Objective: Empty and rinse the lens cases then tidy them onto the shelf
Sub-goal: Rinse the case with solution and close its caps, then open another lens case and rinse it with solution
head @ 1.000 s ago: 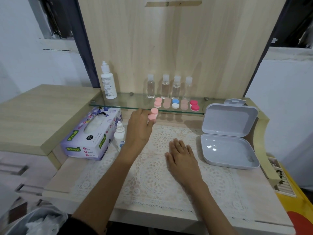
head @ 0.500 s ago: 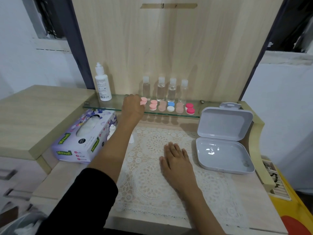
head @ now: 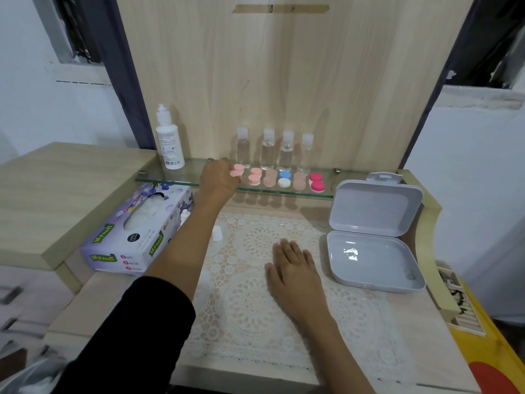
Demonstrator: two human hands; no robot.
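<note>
Shelving step: the left hand (head: 218, 180) pinches a pink lens case (head: 236, 170) on the glass shelf (head: 159, 177), likely just needing release; the right hand (head: 292, 265) lies flat, fingers straight.

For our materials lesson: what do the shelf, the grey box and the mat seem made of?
Shelf: likely clear glass; greenish edge, see-through. Grey box: probably moulded plastic; smooth, glossy highlights. Mat: apparently white lace, fibre unclear; matte openwork.
</note>
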